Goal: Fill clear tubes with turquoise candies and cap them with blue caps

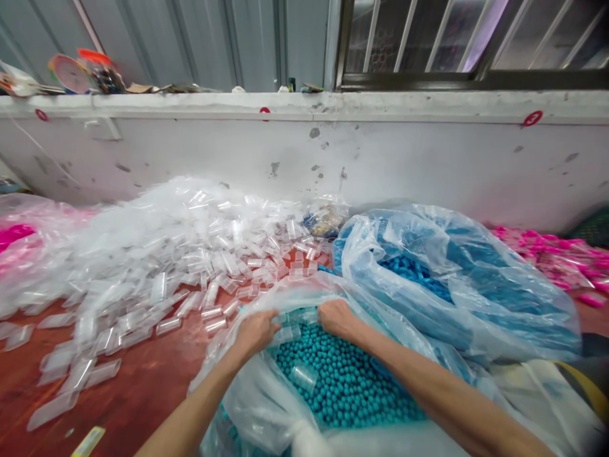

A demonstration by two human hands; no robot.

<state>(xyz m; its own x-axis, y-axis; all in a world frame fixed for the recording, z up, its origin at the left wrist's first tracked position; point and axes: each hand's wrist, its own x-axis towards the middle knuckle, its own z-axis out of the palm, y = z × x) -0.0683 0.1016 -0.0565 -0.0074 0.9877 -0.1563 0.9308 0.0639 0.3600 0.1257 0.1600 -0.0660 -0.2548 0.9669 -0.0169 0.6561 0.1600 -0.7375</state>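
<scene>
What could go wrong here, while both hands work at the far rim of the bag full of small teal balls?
1. The left hand and right hand pull at the thin plastic bag; it might tear or sag, letting teal balls roll out.
2. A clear tube lies loose on the balls and could get buried.
3. The heap of clear tubes is close by and may slide off the red table.

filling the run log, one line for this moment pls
left hand: on bag rim | right hand: on bag rim | in bag: teal beads | beside: clear tubes on red table
</scene>
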